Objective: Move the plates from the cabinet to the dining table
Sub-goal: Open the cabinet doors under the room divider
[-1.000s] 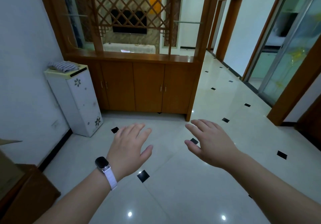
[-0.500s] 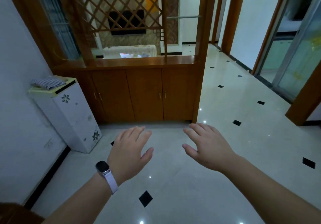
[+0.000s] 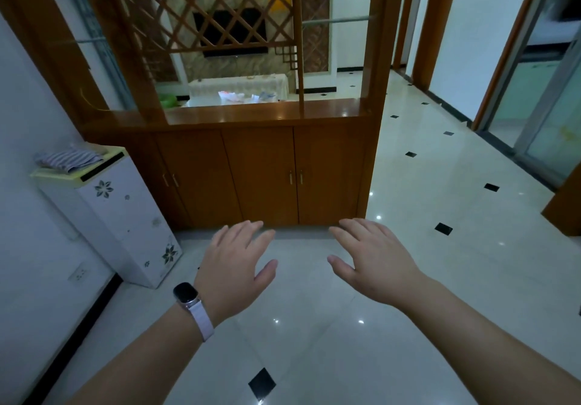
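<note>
Home: wooden cabinet [image 3: 261, 175], tiled floor [image 3: 440, 279]

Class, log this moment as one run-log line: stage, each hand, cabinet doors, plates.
stage: facing cabinet | left hand: open, empty | right hand: open, empty | cabinet doors: closed | plates: none in view

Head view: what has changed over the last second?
The person has stepped closer to the brown wooden cabinet, which now looks larger. Nothing was gripped or released. The left hand and right hand stay open and empty; its doors stay closed.
</note>
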